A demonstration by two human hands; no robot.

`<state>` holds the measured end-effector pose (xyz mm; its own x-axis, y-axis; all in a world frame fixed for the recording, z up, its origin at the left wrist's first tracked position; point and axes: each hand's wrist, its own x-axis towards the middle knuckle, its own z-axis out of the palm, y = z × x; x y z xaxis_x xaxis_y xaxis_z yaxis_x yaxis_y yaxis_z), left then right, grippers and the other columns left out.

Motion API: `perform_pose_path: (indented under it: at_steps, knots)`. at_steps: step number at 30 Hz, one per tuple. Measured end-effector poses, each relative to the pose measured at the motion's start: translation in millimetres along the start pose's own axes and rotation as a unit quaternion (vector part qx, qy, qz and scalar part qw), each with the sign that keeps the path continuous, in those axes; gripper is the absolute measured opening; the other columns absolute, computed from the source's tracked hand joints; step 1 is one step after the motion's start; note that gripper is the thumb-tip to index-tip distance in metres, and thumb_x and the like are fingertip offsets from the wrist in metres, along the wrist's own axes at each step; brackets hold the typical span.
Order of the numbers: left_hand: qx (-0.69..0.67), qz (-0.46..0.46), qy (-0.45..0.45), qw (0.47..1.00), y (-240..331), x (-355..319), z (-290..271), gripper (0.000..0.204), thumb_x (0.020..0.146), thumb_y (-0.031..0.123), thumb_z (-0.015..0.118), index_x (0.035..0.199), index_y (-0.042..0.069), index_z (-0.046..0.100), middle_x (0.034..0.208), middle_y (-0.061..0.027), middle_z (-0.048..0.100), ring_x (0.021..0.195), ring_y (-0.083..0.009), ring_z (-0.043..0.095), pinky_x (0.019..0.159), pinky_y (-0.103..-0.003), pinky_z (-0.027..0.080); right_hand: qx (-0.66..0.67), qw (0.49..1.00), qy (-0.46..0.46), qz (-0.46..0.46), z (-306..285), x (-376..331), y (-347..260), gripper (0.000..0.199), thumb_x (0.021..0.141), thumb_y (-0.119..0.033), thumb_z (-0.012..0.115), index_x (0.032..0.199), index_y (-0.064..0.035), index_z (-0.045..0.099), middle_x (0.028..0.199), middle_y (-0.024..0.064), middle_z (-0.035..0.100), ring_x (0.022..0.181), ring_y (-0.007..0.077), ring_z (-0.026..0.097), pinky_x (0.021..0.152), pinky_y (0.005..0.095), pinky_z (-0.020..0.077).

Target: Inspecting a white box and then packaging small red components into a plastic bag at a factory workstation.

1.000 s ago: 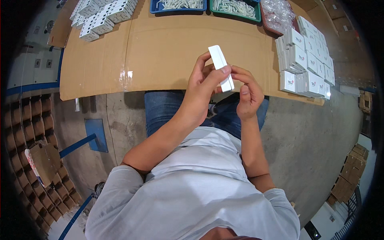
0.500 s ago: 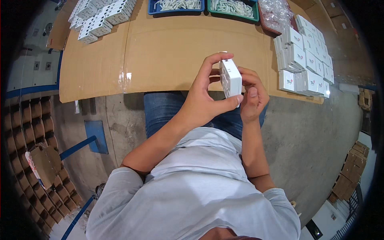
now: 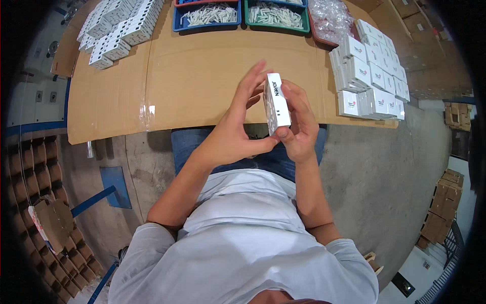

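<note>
A flat white box (image 3: 277, 104) with dark print on its narrow side stands nearly upright between my hands, above my lap at the table's near edge. My right hand (image 3: 302, 121) grips it from the right, thumb at the lower corner and fingers along the upper edge. On the other side, my left hand (image 3: 229, 126) is spread around the box with its index finger lifted and slightly blurred. The left thumb reaches below the box's lower corner, close to the right thumb. The box's patterned left face shows only at a steep angle.
A cardboard sheet (image 3: 192, 81) covers the table. Stacked white boxes with dark marks (image 3: 119, 33) stand far left; other white boxes (image 3: 372, 76) are piled at right. Blue (image 3: 207, 29) and green (image 3: 277, 29) trays hold small white pieces, beside a reddish tray of clear plastic bags (image 3: 331, 17).
The box has been turned, so a printed narrow side now faces up. My left index finger has come off its top edge, while my right hand has closed on it.
</note>
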<state>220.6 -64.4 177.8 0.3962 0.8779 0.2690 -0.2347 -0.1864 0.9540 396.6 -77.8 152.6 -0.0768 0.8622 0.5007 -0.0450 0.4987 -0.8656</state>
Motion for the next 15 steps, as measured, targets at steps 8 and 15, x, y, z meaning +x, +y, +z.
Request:
perform_pose_path:
  at_steps: [8,15]
  knots:
    - [-0.289,-0.298,0.04,0.909,-1.1,-1.0,2.4,0.076,0.1,0.041,0.057,0.161,0.018,0.019,0.145,-0.0114,0.048,0.127,-0.0237,0.056,0.104,-0.04,0.047,-0.104,0.994,-0.004,-0.015,4.4,-1.2,6.8,0.072,0.085,-0.05,0.079,0.138,-0.0047,0.062,0.144,0.0248,0.05,0.132,0.0367,0.052,0.109,0.0463,0.0424]
    - [-0.279,-0.261,0.114,0.917,-2.5,-1.6,24.8,0.064,0.1,0.042,0.054,0.153,0.014,0.031,0.136,-0.0082,0.051,0.113,-0.0217,0.062,0.091,-0.037,0.055,-0.109,0.993,-0.021,-0.037,6.7,1.7,8.8,0.072,0.086,-0.051,0.078,0.138,-0.0048,0.06,0.148,0.0266,0.047,0.13,0.04,0.055,0.104,0.0454,0.0473]
